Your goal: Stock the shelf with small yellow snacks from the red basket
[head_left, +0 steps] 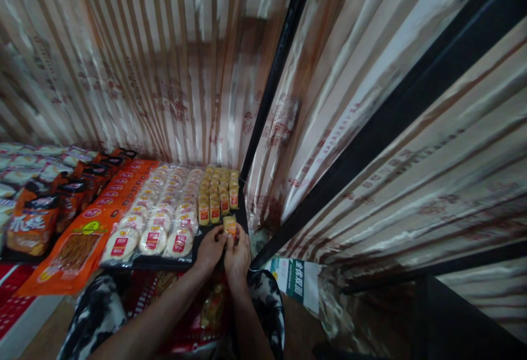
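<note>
Both my hands meet over the dark shelf's front right corner. Between them is a small yellow snack packet (229,225) with an orange-red label. My right hand (237,250) grips it from the right, thumb against its near side. My left hand (213,246) is closed round its left side, with the fingertips on it. Just beyond stand rows of matching yellow snack packets (214,210), set close together. Left of those lie rows of round white crackers (153,239) in clear wrappers with red labels.
Orange bags of stick snacks (78,250) and orange-brown snack bags (33,223) fill the shelf's left. A black post (274,80) rises at the shelf's right corner, before pleated printed sheeting (177,74). Red crates with packets sit below, by my knees.
</note>
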Demonstrator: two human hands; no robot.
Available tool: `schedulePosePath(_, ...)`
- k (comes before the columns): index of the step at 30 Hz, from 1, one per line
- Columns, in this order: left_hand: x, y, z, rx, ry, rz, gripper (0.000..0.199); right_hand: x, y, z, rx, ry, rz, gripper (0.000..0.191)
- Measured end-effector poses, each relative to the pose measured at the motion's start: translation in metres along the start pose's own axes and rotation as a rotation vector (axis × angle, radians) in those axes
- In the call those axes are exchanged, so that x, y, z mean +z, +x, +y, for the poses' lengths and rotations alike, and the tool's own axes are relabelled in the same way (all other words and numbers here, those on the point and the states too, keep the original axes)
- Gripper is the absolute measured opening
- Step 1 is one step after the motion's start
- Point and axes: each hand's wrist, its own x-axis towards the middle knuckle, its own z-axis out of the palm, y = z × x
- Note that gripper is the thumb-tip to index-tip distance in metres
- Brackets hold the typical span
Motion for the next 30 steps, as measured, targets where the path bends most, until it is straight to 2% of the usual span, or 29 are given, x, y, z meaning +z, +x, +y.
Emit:
schedulePosePath(5, 0.001, 0.017, 0.022, 0.115, 0.223, 0.027, 0.019, 0.009, 0.013, 0.003, 0.001, 0.036, 0.044, 0.040)
schedulePosePath(11, 0.010, 0.048, 0.038, 0.260, 0.209, -0.051, 0.028, 0.022, 0.028, 0.003, 0.022, 0.128, 0.090, 0.042)
schedulePosePath(15, 0.006, 0.064, 0.059, 0.293, 0.315, 0.020, 0.033, 0.036, 0.043, 0.010, 0.011, 0.125, 0.169, 0.045)
schedulePosePath(20, -0.009, 0.078, 0.086, 0.308, 0.389, 0.086, 0.025, 0.059, 0.071, 0.023, -0.032, 0.020, 0.144, 0.049)
schedulePosePath(24, -0.015, 0.090, 0.089, 0.287, 0.388, 0.102, 0.027, 0.072, 0.095, 0.024, 0.018, 0.024, 0.107, 0.052)
schedulePosePath(30, -0.014, 0.105, 0.083, 0.301, 0.275, 0.075, 0.025, 0.078, 0.120, 0.023, 0.034, 0.043, 0.063, 0.057)
